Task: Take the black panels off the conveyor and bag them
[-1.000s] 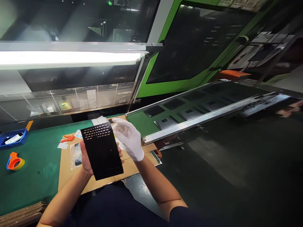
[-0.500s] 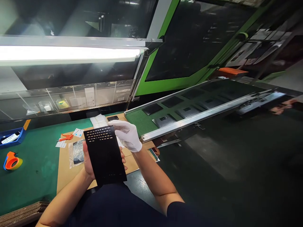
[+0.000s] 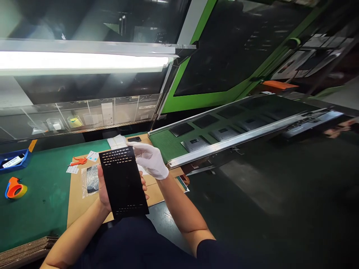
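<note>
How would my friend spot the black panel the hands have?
Find the long green-belted conveyor with silver rails, then look left of its near end, above the brown cardboard sheet. There a bare left hand holds a flat, rectangular black panel with rows of slots, a white-gloved right hand at its top corner. Unlike the dark panels lying on the conveyor, it's held up.

Left hand (image 3: 104, 193) largely out of sight behind the black panel (image 3: 127, 185)

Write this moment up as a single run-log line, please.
left hand: bare, gripping black slotted panel | right hand: white-gloved, at panel's upper-right corner | conveyor belt: dark panels lying along it
</note>
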Demonstrator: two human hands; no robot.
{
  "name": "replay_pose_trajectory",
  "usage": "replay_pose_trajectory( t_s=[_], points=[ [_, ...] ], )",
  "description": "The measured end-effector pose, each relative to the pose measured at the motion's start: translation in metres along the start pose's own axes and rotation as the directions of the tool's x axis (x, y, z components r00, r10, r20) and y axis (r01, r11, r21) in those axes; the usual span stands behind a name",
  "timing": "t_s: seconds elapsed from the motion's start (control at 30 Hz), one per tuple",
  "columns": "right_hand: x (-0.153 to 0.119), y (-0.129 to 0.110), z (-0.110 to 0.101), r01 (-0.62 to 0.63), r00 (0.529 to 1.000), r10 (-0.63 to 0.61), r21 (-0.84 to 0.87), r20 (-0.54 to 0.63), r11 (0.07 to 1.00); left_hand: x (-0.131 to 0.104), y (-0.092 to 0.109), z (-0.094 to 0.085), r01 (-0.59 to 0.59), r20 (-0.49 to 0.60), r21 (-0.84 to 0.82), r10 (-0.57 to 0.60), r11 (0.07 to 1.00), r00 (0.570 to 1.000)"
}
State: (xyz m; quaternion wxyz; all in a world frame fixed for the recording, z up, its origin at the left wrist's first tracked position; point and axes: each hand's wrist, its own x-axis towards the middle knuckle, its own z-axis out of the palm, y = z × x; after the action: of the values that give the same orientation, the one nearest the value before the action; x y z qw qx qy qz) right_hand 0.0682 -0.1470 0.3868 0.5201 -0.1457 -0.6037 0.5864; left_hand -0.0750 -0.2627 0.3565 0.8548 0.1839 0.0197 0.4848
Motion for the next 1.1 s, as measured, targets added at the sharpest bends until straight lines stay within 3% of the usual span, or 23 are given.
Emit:
replay_pose_trajectory(
  t_s=[0.17,0.37,0.53,0.6,0.7,0.77,0.83,0.97,1.1],
  points=[
    [0.002,0.001,-0.002,-0.006,1.0,0.004,-0.078,-0.027,0.997,0.0,-0.008,-0.002,0.02,0.006,-0.01,-0.02,1.0,1.0],
    [0.002,0.004,0.005,-0.084,0.967,0.072,-0.039,-0.243,0.996,0.001,-0.016,-0.01,-0.004,0.005,0.045,0.004,0.999,1.0],
    [-0.001,0.018,0.0,-0.174,0.935,0.151,-0.045,-0.322,0.984,0.004,-0.012,-0.017,-0.003,-0.023,0.057,0.004,0.998,1.0],
    [-0.004,0.019,-0.007,-0.157,0.947,0.139,-0.04,-0.289,0.987,0.006,-0.011,-0.018,-0.007,-0.04,0.043,0.008,0.999,0.999],
    [-0.01,0.014,-0.02,-0.175,0.978,0.177,0.032,-0.113,0.984,0.013,-0.012,-0.02,0.006,-0.048,0.01,-0.006,1.0,0.999],
    [-0.013,0.01,-0.03,-0.211,0.977,0.212,0.089,0.006,0.973,0.02,-0.014,-0.02,0.034,-0.045,-0.009,-0.034,0.999,0.998],
    [-0.014,0.007,-0.041,-0.229,0.973,0.224,0.13,0.054,0.965,0.028,-0.017,-0.021,0.056,-0.047,-0.019,-0.057,0.998,0.997],
    [-0.011,0.007,-0.066,-0.208,0.978,0.21,0.154,-0.002,0.966,0.049,-0.025,-0.022,0.089,-0.065,-0.008,-0.089,0.996,0.994],
    [-0.007,0.007,-0.089,-0.179,0.971,0.19,0.084,-0.144,0.98,0.073,-0.034,-0.022,0.128,-0.075,0.026,-0.126,0.991,0.989]
  ],
)
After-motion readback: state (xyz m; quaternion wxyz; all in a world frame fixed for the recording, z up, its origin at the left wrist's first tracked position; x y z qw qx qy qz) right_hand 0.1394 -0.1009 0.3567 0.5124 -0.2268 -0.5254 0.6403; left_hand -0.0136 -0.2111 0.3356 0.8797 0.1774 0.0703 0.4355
